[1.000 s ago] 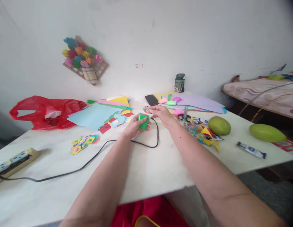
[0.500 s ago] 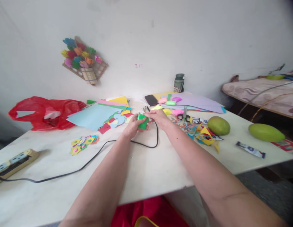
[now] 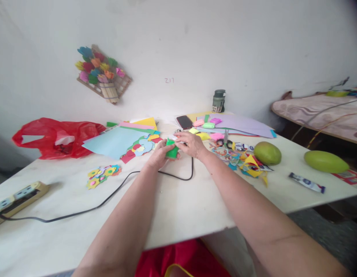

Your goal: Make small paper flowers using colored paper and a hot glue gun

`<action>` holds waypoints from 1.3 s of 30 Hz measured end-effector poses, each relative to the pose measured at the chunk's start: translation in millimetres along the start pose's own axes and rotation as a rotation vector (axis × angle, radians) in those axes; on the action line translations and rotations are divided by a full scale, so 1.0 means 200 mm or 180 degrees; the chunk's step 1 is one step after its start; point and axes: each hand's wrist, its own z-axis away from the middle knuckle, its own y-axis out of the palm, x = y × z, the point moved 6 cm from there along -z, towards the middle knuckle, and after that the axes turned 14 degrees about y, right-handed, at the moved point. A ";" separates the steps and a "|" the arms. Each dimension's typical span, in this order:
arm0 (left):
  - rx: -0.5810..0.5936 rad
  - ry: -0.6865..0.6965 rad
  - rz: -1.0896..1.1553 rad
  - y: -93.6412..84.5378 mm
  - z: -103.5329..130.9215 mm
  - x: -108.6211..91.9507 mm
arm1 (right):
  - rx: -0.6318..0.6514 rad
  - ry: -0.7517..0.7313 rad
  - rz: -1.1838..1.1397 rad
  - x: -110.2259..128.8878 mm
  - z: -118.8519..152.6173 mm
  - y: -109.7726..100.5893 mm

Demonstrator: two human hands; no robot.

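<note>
White table [image 3: 192, 207], pale wall [image 3: 178, 46] behind: green packet [image 3: 171, 152] in hand, near table centre

Left hand [image 3: 158, 154] grips the green packet, thumb across its front. Right hand [image 3: 193, 144] has fingertips at the packet's top; can't tell whether they pinch it. Black cable [image 3: 175, 176] passes under the left forearm [image 3: 132, 209], runs to power strip [image 3: 24, 197] at far left. Paper flowers [image 3: 102, 175] lie left of the hands; phone [image 3: 184, 122] and small coloured packs [image 3: 208, 125] behind. Right side: scissors [image 3: 225, 135], paper scraps [image 3: 249, 163], two green fruits [image 3: 267, 153]. Red plastic bag [image 3: 59, 140] at back left, beside coloured sheets [image 3: 113, 142].
</note>
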 end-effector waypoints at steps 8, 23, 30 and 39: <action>0.0240 0.0045 -0.0342 0.02 0.01 -0.03 | 0.0291 0.0496 -0.0965 -0.03 -0.01 0.02; 0.0343 0.0023 -0.0107 0.04 0.01 -0.01 | 0.0402 0.0390 -0.0770 -0.02 -0.01 0.05; 0.0377 0.0007 -0.0109 0.04 0.01 0.00 | 0.0390 0.0171 -0.0641 -0.01 -0.01 0.07; 0.0309 -0.0079 -0.0035 0.04 0.01 0.00 | 0.0419 0.0422 -0.0749 -0.01 -0.01 0.02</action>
